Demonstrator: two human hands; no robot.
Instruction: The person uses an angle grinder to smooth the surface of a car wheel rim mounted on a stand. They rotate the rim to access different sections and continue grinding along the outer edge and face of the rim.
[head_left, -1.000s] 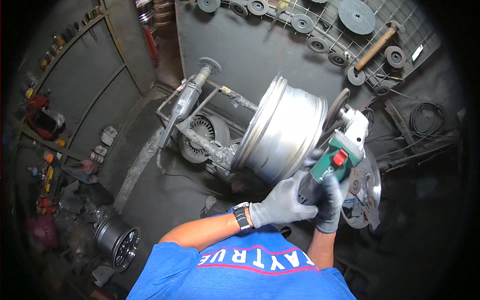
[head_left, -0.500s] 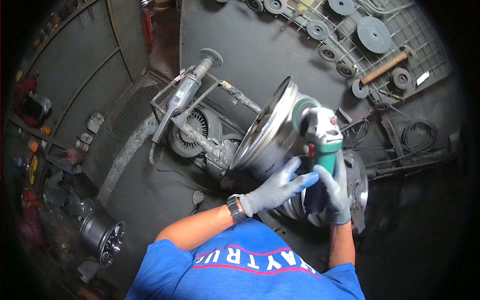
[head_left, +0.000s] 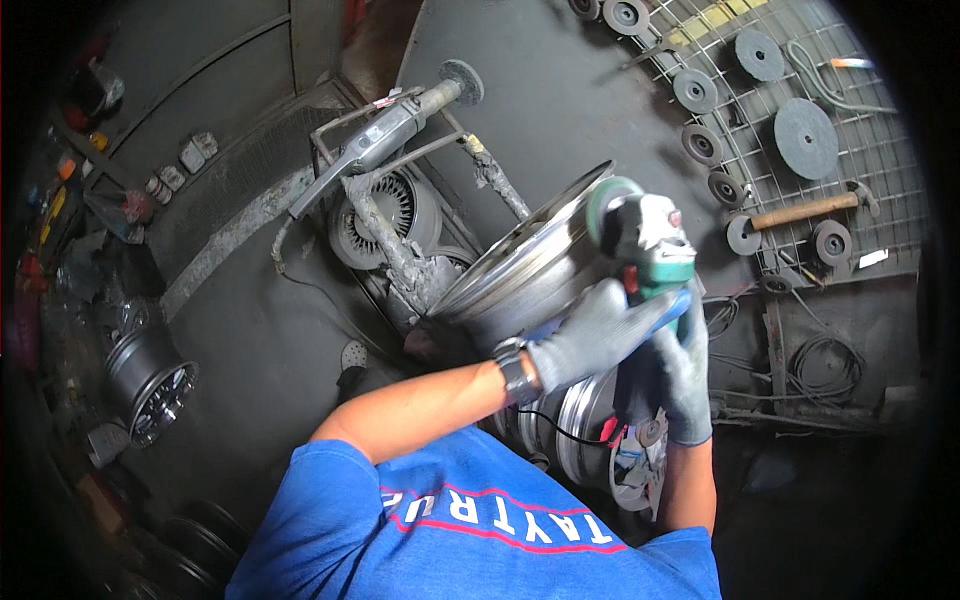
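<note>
A green and silver angle grinder (head_left: 662, 245) is held up in front of me, its round disc (head_left: 610, 208) beside the rim edge of a large silver car wheel (head_left: 520, 292). Whether disc and metal touch, I cannot tell. My right hand (head_left: 686, 375), in a grey glove, wraps the grinder's body. My left hand (head_left: 592, 338), gloved too with blue fingertips, lies across the grinder just behind its head, fingers closed on it. Some of its fingers are hidden. A black cord trails below the grinder's dark rear end.
Behind the wheel, a larger grey power tool (head_left: 385, 135) with a disc rests on a metal frame (head_left: 485, 175). A wire rack (head_left: 740, 100) holds several abrasive discs and a hammer (head_left: 800, 211). More wheels (head_left: 150, 375) stand on the floor at left; coiled cables (head_left: 825, 365) hang at right.
My left hand has moved right and closed onto the grinder, where before it was reaching with fingers apart. The view has shifted, showing more of the rack.
</note>
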